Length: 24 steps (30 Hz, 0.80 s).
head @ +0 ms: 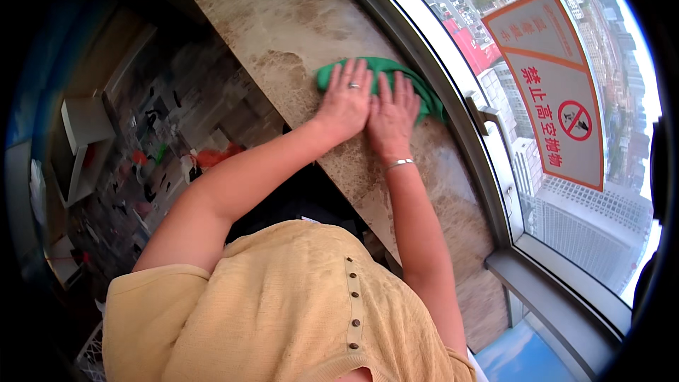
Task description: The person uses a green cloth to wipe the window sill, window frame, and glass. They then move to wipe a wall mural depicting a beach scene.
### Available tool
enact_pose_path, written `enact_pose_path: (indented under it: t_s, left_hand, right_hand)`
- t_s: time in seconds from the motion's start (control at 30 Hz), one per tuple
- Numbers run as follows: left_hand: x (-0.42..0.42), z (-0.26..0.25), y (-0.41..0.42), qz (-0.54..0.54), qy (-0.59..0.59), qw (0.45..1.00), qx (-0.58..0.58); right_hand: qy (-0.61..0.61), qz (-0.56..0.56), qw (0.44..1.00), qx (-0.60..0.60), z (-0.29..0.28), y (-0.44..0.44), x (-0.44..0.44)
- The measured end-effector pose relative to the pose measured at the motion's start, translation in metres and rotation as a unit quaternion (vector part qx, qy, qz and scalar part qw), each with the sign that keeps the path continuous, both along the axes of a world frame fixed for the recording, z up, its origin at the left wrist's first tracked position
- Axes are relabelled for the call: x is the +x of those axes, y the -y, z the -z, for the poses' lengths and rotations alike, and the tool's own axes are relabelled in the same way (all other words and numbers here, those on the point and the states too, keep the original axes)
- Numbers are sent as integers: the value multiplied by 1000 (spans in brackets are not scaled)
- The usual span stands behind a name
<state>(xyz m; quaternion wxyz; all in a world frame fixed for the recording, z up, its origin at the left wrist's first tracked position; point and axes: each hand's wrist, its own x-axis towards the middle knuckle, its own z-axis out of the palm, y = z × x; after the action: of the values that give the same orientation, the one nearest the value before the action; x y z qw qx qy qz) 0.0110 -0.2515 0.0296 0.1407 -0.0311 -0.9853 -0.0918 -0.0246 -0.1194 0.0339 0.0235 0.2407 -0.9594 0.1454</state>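
A green cloth lies bunched on a brown marbled stone windowsill, against the window frame. My left hand, with a ring on one finger, rests flat on the cloth's left part, fingers extended. Beside it, and touching it near the thumb, my right hand presses on the cloth's middle with its fingers spread. A silver-coloured bracelet is on the right wrist. Neither hand's fingers curl around the cloth, and what is under the palms is hidden.
To the right stands a metal-framed window with a handle and a warning sticker, high above buildings. Left of and below the sill's straight edge is a floor strewn with scattered small items, beside a pale open box-like unit.
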Motion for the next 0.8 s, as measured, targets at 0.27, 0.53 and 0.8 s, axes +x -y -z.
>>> enact_pose_path:
  t_s: [0.27,0.53,0.8]
  left_hand:
    - [63,-4,-29,137,-6,989,60]
    - [94,-11,62,-6,11,996,91]
    - [-32,2,56,-116,27,992,37]
  right_hand:
    - [12,10,999,41,-1,-61,79]
    - [2,-154,988,-21,-8,45,61]
    - [-45,-94,995,-6,1,63,-52]
